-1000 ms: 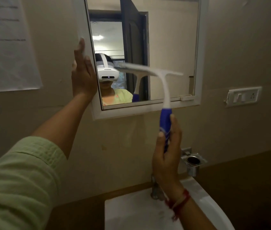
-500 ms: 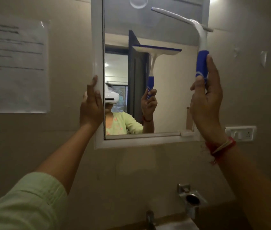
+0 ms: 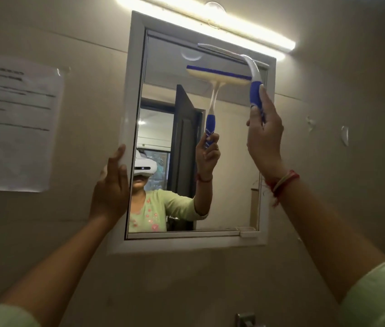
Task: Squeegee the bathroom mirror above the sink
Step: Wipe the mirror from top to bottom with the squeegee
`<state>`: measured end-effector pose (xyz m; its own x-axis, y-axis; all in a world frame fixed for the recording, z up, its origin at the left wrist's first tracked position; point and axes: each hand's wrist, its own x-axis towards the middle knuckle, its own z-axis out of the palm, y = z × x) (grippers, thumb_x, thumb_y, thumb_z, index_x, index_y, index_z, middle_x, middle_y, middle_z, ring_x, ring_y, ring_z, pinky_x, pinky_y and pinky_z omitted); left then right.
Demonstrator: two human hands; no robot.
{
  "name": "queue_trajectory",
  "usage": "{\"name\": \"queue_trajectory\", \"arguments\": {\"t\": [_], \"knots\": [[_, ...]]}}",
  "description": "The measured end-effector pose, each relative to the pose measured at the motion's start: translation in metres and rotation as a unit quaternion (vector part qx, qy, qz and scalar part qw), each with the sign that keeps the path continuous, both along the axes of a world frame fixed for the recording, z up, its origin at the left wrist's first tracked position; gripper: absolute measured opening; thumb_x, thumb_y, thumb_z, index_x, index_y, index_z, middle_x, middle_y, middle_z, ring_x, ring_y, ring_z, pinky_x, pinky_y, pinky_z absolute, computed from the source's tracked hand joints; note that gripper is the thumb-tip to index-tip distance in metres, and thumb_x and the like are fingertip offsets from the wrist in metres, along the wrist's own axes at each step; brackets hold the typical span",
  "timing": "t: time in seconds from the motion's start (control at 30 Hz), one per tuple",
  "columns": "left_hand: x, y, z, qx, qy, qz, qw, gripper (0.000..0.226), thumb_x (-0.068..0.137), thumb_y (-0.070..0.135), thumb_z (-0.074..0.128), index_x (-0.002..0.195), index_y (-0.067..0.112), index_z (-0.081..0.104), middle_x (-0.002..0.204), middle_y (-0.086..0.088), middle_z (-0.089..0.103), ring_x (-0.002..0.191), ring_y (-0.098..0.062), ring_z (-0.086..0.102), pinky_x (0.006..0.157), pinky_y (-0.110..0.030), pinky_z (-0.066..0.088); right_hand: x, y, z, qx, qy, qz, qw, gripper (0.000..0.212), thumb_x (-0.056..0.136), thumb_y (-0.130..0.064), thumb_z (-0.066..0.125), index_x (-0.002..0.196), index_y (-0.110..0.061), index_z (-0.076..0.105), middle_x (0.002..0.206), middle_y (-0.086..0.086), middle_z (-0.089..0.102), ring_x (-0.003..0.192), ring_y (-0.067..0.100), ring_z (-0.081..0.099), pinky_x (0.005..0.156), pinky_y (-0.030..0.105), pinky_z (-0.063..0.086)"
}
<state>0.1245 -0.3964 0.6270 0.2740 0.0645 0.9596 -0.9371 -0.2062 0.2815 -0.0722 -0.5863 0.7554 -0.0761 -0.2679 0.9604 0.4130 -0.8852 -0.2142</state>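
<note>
Squeegee [image 3: 253, 74]: up at the top of the mirror [image 3: 234, 173], over its right half, just under the lit tube light [image 3: 210, 17].
Long axis: the white blade [image 3: 224, 51] runs nearly level along the top edge of the glass [image 3: 160, 67], with its left end a touch higher from where I stand. The blue handle [image 3: 256, 93] drops down from it at right angles.
Right hand [image 3: 266, 140]: wrapped round the blue handle, thumb laid up along it, with a red thread [image 3: 281, 182] at the wrist.
Left hand [image 3: 111, 190]: holds nothing. Its fingers are fairly straight against the left edge of the white frame [image 3: 135, 90], low down, steadying it by the look of things.
Blade from grip: above the right hand and reaching left of it toward the mirror's middle, so almost all the glass lies below the blade.
Contact: I cannot tell whether the rubber edge is on the glass, though its reflection sits just beneath it, so it is close.
Step in hand: the start of a downward stroke, I'd judge.
Next move: a straight pull down by the right hand, the only one on the tool, keeping the blade level and pressed.
Risk: the blade's right tip sits at the frame's inner corner and might ride up on it.
Nearby: a paper notice [image 3: 14, 123] on the wall to the left.
</note>
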Motion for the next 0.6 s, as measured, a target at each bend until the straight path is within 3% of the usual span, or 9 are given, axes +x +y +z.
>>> {"name": "queue_trajectory", "arguments": {"t": [0.07, 0.2, 0.3, 0.6], "knots": [[0.000, -0.001, 0.000, -0.008, 0.006, 0.006, 1.000, 0.042, 0.099, 0.028, 0.029, 0.140, 0.037, 0.026, 0.132, -0.017, 0.051, 0.085, -0.043, 0.059, 0.066, -0.032, 0.037, 0.007, 0.001, 0.004, -0.003, 0.010, -0.001, 1.000, 0.044, 0.099, -0.016, 0.041, 0.142, -0.012, 0.033, 0.133, 0.016, 0.052, 0.113, 0.028, 0.056, 0.095, 0.035, 0.051], [-0.002, -0.002, 0.000, -0.015, 0.005, 0.007, 1.000, 0.042, 0.097, 0.035, 0.026, 0.139, 0.044, 0.025, 0.135, -0.015, 0.050, 0.090, -0.044, 0.060, 0.069, -0.032, 0.038, 0.022, 0.000, 0.008, -0.003, -0.007, -0.019, 1.000, 0.042, 0.098, -0.013, 0.044, 0.139, -0.008, 0.039, 0.117, -0.008, 0.054, 0.083, -0.005, 0.055, 0.074, -0.003, 0.042], [-0.002, -0.001, 0.000, -0.014, 0.002, 0.011, 1.000, 0.042, 0.098, 0.034, 0.026, 0.139, 0.041, 0.025, 0.133, -0.018, 0.050, 0.082, -0.041, 0.061, 0.063, -0.029, 0.038, 0.028, -0.002, 0.013, -0.005, -0.014, -0.022, 1.000, 0.042, 0.098, -0.011, 0.044, 0.139, -0.007, 0.038, 0.109, -0.014, 0.048, 0.076, -0.009, 0.053, 0.067, -0.006, 0.040], [0.001, -0.002, -0.002, -0.009, 0.004, 0.013, 1.000, 0.042, 0.099, 0.032, 0.026, 0.140, 0.038, 0.024, 0.129, -0.020, 0.053, 0.068, -0.033, 0.060, 0.056, -0.024, 0.036, 0.035, -0.004, 0.016, -0.037, -0.010, -0.089, 0.995, 0.047, 0.098, -0.012, 0.044, 0.143, -0.009, 0.030, 0.101, -0.001, 0.060, 0.065, -0.006, 0.050, 0.063, -0.009, 0.036]]}}
